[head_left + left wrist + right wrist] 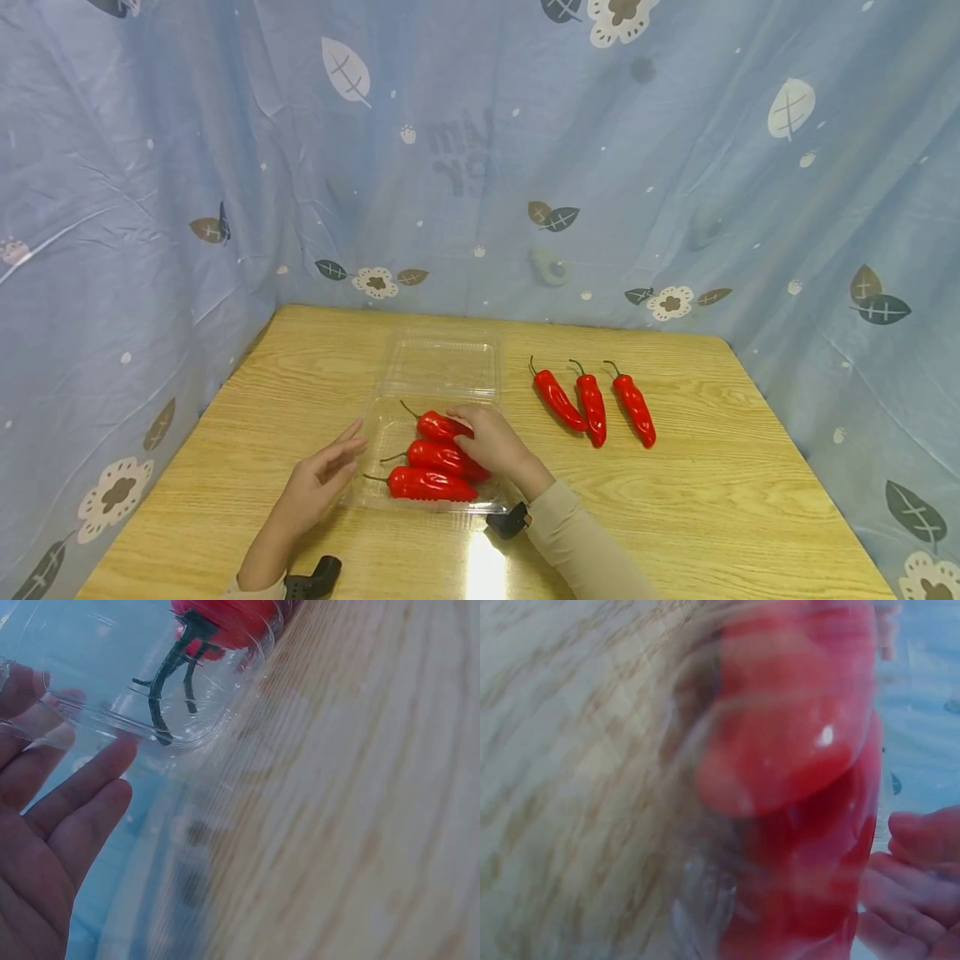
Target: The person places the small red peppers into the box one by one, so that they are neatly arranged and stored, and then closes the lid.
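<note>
A clear plastic clamshell box (375,417) lies with its lid folded back. Inside, three red chili peppers lie side by side: a rear pepper (438,426), a middle pepper (447,458) and a front pepper (431,484), green stems pointing left. My right hand (491,442) holds the tip end of the rear pepper between thumb and fingers. In the right wrist view, that hand (915,885) shows beyond the blurred red peppers (795,735). My left hand (318,483) has its fingers extended at the box's left side; in the left wrist view its fingertips (120,754) are right at the clear wall.
Three more red chili peppers lie on the wooden table right of the box: a left one (558,400), a middle one (592,408) and a right one (636,410). The transparent lid (442,362) lies behind the box. A blue patterned curtain (480,167) surrounds the table.
</note>
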Available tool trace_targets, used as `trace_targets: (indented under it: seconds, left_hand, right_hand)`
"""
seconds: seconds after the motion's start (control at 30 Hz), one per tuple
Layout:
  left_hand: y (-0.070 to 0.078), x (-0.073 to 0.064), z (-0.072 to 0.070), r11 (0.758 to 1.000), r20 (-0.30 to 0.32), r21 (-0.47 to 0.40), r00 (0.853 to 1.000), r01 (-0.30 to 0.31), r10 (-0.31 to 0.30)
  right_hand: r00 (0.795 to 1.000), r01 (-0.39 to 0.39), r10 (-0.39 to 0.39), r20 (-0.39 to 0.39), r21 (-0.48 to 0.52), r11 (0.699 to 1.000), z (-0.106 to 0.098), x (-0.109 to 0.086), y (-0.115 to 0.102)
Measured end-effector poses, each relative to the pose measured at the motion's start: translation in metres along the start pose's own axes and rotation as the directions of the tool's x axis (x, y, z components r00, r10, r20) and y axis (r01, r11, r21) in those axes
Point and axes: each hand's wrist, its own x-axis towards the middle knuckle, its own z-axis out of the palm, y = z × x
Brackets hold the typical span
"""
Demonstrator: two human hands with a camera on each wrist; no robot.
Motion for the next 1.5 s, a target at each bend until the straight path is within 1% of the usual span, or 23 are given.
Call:
trace_targets:
  seconds: [0.17, 0.33, 0.53, 0.6, 0.7, 0.77, 0.97, 1.1, 1.2, 1.3, 1.43, 1.5]
  left_hand:
    - [0.000, 0.000, 0.000, 1.000, 0.001, -0.004, 1.000, 0.006, -0.006]
    - [0.001, 0.002, 0.000, 1.000, 0.000, -0.017, 1.000, 0.007, -0.007]
    - [0.001, 0.001, 0.000, 1.000, -0.007, -0.015, 1.000, 0.016, -0.016]
    - [0.001, 0.001, 0.000, 1.000, -0.006, -0.012, 1.000, 0.020, -0.020]
    - [0.002, 0.001, 0.000, 1.000, -0.006, -0.009, 1.000, 0.025, -0.025]
    - [0.003, 0.001, 0.000, 1.000, -0.007, -0.007, 1.000, 0.027, -0.028]
    - [0.005, 0.002, 0.000, 1.000, -0.012, -0.008, 0.999, 0.030, -0.030]
    - [0.004, 0.002, 0.000, 1.000, -0.012, 0.000, 1.000, 0.027, -0.027]
    - [0.004, 0.002, 0.000, 1.000, -0.009, 0.003, 1.000, 0.023, -0.023]
    - [0.005, 0.002, 0.000, 1.000, -0.010, 0.006, 1.000, 0.020, -0.020]
    - [0.005, 0.002, 0.000, 1.000, -0.011, 0.008, 1.000, 0.021, -0.021]
    - [0.005, 0.002, 0.000, 1.000, -0.011, 0.011, 1.000, 0.021, -0.021]
  right_hand:
    - [1.000, -0.007, 0.008, -0.013, 0.034, 0.999, 0.000, -0.001, 0.000]
    - [1.000, -0.008, 0.009, -0.009, 0.103, 0.995, -0.002, -0.002, 0.002]
    - [1.000, 0.024, -0.022, -0.012, 0.180, 0.983, -0.002, -0.004, 0.007]
    - [0.999, 0.034, -0.032, -0.014, 0.219, 0.975, -0.003, -0.005, 0.008]
    - [0.999, 0.046, -0.044, -0.014, 0.277, 0.960, -0.004, -0.005, 0.009]
    - [0.999, 0.050, -0.050, -0.011, 0.332, 0.942, -0.005, -0.005, 0.011]
    - [0.999, 0.047, -0.048, -0.011, 0.500, 0.865, -0.009, -0.005, 0.015]
    - [0.999, 0.044, -0.048, -0.008, 0.555, 0.830, -0.013, -0.005, 0.018]
    - [0.999, 0.050, -0.046, -0.021, 0.587, 0.808, -0.019, -0.007, 0.017]
    - [0.997, 0.073, -0.053, -0.051, 0.607, 0.792, -0.031, -0.012, 0.009]
    - [0.993, 0.104, -0.052, -0.104, 0.600, 0.793, -0.046, -0.019, 0.004]
    - [0.990, 0.116, -0.041, -0.137, 0.596, 0.794, -0.049, -0.021, 0.011]
